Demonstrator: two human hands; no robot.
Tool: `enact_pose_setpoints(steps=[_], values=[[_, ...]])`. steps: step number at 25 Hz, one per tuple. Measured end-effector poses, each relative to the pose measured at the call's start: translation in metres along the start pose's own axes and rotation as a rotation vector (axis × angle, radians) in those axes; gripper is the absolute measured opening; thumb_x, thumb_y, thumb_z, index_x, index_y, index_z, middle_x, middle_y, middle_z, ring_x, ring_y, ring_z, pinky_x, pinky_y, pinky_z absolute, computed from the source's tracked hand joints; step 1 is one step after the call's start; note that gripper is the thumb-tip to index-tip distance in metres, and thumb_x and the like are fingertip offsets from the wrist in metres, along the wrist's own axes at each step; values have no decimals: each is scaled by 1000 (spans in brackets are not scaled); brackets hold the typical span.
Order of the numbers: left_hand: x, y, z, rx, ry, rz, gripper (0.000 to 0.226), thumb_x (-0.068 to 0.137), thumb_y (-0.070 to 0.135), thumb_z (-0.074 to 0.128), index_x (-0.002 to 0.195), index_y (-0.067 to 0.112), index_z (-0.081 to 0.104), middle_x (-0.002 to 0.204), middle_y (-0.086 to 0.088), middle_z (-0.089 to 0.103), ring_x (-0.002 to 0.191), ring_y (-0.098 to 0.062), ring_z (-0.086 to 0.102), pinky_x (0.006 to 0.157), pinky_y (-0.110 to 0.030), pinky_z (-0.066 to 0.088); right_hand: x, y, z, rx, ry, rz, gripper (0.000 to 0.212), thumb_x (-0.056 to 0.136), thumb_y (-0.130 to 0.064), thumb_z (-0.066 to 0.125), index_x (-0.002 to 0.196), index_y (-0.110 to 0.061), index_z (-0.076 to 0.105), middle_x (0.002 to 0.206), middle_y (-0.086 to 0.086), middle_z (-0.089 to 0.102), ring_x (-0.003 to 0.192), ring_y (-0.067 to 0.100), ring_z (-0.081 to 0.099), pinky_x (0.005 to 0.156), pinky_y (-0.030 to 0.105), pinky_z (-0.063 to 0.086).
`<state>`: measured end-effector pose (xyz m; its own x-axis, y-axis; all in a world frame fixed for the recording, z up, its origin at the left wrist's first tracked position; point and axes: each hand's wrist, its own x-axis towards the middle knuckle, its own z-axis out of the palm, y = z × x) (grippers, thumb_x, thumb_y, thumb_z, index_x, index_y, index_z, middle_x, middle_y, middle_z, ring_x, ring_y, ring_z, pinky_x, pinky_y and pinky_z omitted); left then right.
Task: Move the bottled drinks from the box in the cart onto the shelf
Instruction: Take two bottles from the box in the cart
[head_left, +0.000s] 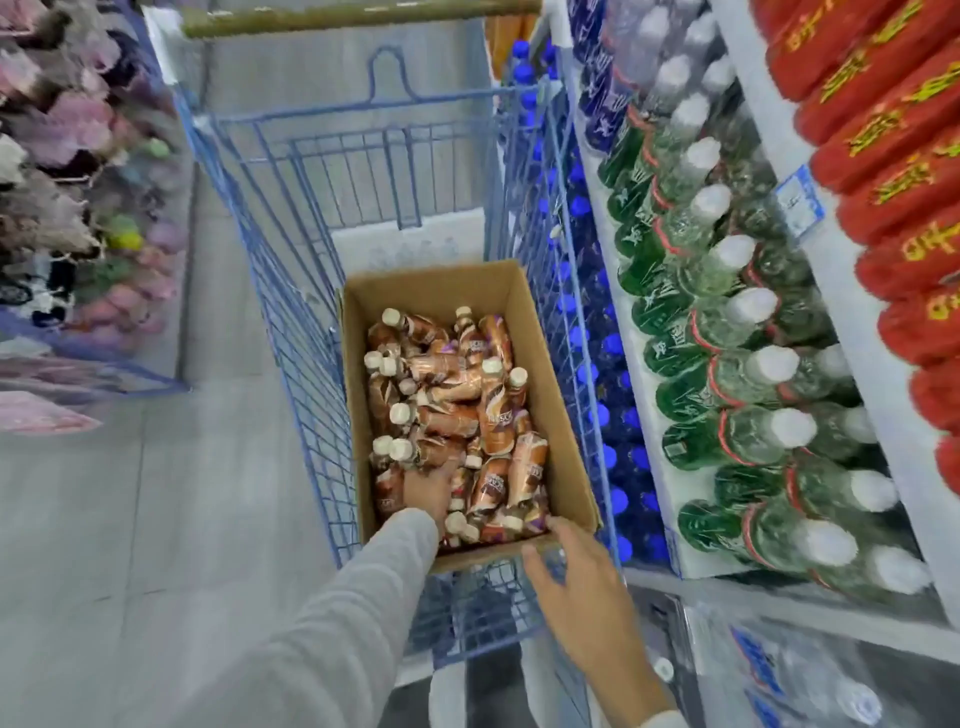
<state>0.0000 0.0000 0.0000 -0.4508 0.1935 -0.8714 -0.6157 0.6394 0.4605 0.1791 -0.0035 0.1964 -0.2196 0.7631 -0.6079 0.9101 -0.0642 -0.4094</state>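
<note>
Left hand (426, 491) among brown bottles (488, 415) in the box (441, 291), right hand (576, 592) at its near edge

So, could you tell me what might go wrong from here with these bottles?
The brown bottles lie jumbled, so the left hand, dug in among them, may fumble one. The box fills only part of the cart and could slide. The shelf beside it is packed with green bottles, easily knocked.

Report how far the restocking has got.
Done: nothing visible; the shelf holds only other drinks. In hand: the left hand reaches among the brown bottles in the box, right hand open at its near rim. Left: the whole pile.
</note>
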Motion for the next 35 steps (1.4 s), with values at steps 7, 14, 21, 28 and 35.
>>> enact_pose_setpoints(steps=[7, 14, 21, 28, 35], values=[[12, 15, 41, -299, 231, -164, 81, 79, 30, 84, 145, 7, 44, 137, -13, 59, 122, -35, 57, 101, -39, 43, 46, 10, 7, 8, -38, -28, 50, 99, -55, 47, 145, -35, 44, 148, -16, 47, 133, 6, 44, 108, 30, 42], [-26, 12, 7, 15, 259, 131, 83, 84, 45, 74, 151, 15, 36, 150, -7, 49, 138, -30, 45, 117, -40, 32, 89, -16, -2, 59, -77, -4, 49, 98, -49, 53, 143, -31, 44, 135, -12, 56, 119, 13, 55, 98, 34, 49], [-98, 17, -59, 83, 67, 297, 56, 75, 33, 86, 122, 31, 55, 113, 12, 70, 104, -10, 66, 94, -33, 51, 187, -38, 24, 335, -89, 163, 55, 92, -44, 62, 139, -23, 46, 136, 0, 60, 119, 22, 58, 104, 43, 47], [-155, 36, -86, -39, -24, 268, 38, 79, 32, 78, 115, 28, 66, 100, 5, 75, 91, -14, 72, 73, -30, 57, 256, -35, 90, 338, -100, 345, 100, 81, -34, 78, 156, -5, 19, 157, 14, 38, 145, 34, 35, 119, 43, 31], [-158, 50, -98, -11, -29, 279, 49, 67, 43, 77, 112, 31, 64, 99, 4, 71, 91, -17, 69, 74, -37, 59, 238, -23, 89, 450, -68, 278, 82, 75, -47, 78, 143, -17, 45, 142, 5, 57, 129, 27, 53, 110, 44, 42]])
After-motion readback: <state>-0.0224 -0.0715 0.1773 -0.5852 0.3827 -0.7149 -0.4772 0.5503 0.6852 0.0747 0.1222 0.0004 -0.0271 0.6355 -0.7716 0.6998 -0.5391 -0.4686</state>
